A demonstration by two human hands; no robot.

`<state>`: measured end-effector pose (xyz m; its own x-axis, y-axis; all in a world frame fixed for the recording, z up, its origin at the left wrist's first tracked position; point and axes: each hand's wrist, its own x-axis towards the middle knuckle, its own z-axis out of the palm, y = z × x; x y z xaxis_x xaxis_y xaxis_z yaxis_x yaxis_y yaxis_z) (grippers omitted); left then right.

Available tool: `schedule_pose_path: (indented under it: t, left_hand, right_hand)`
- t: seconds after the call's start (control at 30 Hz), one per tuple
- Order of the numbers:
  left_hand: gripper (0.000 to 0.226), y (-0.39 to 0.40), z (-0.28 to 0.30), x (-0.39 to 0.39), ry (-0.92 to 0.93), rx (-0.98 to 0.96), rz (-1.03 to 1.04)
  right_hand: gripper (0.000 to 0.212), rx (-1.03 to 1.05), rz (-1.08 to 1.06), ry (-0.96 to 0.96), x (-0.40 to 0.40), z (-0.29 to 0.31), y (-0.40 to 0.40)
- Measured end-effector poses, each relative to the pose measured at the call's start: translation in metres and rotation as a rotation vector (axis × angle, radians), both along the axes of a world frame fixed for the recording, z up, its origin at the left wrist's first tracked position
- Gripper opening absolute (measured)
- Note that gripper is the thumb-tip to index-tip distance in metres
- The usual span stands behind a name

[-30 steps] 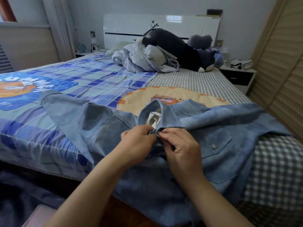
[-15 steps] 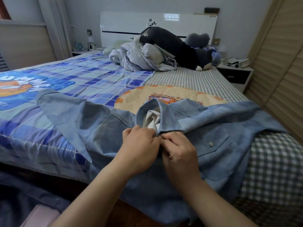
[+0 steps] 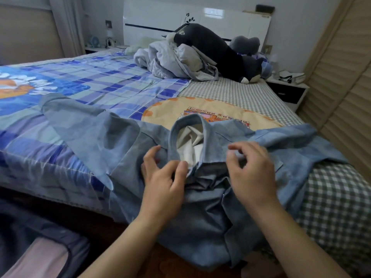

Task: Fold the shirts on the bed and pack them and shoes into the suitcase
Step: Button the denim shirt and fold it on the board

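Blue shirt (image 3: 124, 149) lies front-up across the near edge of the bed (image 3: 261, 97), collar toward the headboard, hem hanging off the edge toward me. I read that layout as deliberate: front up gives access to the placket, and the overhang keeps the body within arm's reach.

Left hand (image 3: 164, 177): fingers loosely spread and a bit curled, thumb tip at the collar (image 3: 192, 122) closure just below the neck opening. It touches the fabric, but I see no real pinch. Right hand (image 3: 251, 171): fingers relaxed and curved, hovering just above the chest area to the right of the collar, holding nothing. That hand is motion-blurred, so whether it touches the cloth I can't tell.

My guess: collar closure is sorted and both hands are free to smooth or start the fold. Folding itself isn't done.

Shirt look: light-wash denim-type cloth, soft and creased. White lining shows inside the upright collar. One sleeve is splayed out left over the blue check sheet, the other runs right over the gingham. Fabric is bunched below the collar, so it needs flattening first.

Suitcase (image 3: 40, 247) sits open on the floor at lower left, pink lining visible. No shoes in view.
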<state>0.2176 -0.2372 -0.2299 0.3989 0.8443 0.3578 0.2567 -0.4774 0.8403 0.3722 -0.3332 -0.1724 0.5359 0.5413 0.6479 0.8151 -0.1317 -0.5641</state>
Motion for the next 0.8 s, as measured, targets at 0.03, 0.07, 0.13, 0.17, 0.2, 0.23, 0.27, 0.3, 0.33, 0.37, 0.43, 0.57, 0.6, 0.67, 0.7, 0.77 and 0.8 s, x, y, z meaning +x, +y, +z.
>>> schedule_pose_path:
  t: [0.03, 0.07, 0.13, 0.17, 0.2, 0.23, 0.27, 0.3, 0.33, 0.37, 0.43, 0.57, 0.6, 0.67, 0.7, 0.77, 0.8]
  left_hand:
    - [0.021, 0.006, 0.006, 0.002, -0.054, -0.126, 0.054]
    - [0.016, 0.016, 0.01, 0.004, -0.057, -0.207, 0.105]
    - [0.042, 0.042, 0.025, 0.007, 0.005, -0.251, 0.15]
    - [0.053, 0.057, 0.037, 0.011, 0.096, -0.251, 0.145]
    - [0.059, 0.071, 0.047, 0.017, 0.23, -0.249, 0.129]
    - [0.061, 0.084, 0.056, 0.026, 0.363, -0.251, 0.104]
    - [0.058, 0.097, 0.061, 0.035, 0.484, -0.245, 0.078]
    - [0.049, 0.108, 0.067, 0.044, 0.597, -0.223, 0.045]
    - [0.038, 0.115, 0.075, 0.05, 0.689, -0.195, 0.014]
    - [0.026, 0.119, 0.083, 0.053, 0.75, -0.171, -0.001]
    - [0.011, 0.124, 0.115, 0.055, 0.774, -0.128, 0.03]
    - [0.015, 0.131, 0.24, 0.064, 0.73, 0.059, 0.101]
    - [0.017, 0.132, 0.281, 0.067, 0.734, 0.099, 0.112]
    - [0.022, 0.132, 0.367, 0.073, 0.716, 0.12, 0.113]
    - [0.023, 0.132, 0.41, 0.076, 0.693, 0.113, 0.104]
    - [0.027, 0.133, 0.497, 0.084, 0.594, 0.046, 0.092]
    - [0.03, 0.132, 0.541, 0.089, 0.498, -0.034, 0.076]
  right_hand:
    - [0.03, -0.086, 0.022, 0.062, 0.002, 0.009, 0.017]
    - [0.042, -0.212, 0.03, 0.115, 0.005, 0.02, 0.037]
    - [0.069, -0.526, 0.01, 0.167, 0.019, 0.042, 0.085]
    - [0.075, -0.676, -0.004, 0.156, 0.027, 0.05, 0.109]
    - [0.075, -0.806, -0.011, 0.113, 0.034, 0.054, 0.13]
    - [0.066, -0.901, -0.001, 0.052, 0.045, 0.056, 0.147]
    - [0.05, -0.962, 0.021, -0.005, 0.054, 0.058, 0.159]
    - [0.037, -1.002, 0.032, -0.047, 0.063, 0.061, 0.166]
    - [0.03, -1.03, 0.033, -0.066, 0.069, 0.068, 0.167]
    - [0.028, -1.053, 0.03, -0.062, 0.076, 0.075, 0.163]
    - [0.025, -1.08, 0.058, -0.019, 0.084, 0.102, 0.147]
    - [0.026, -1.072, 0.074, 0.031, 0.087, 0.214, 0.117]
    - [0.026, -1.051, 0.063, 0.023, 0.087, 0.256, 0.112]
    - [0.026, -0.989, 0.058, 0.021, 0.091, 0.346, 0.106]
    - [0.027, -0.965, 0.061, 0.024, 0.093, 0.393, 0.103]
    - [0.034, -0.915, 0.082, 0.045, 0.094, 0.483, 0.093]
    - [0.038, -0.879, 0.11, 0.066, 0.093, 0.524, 0.087]
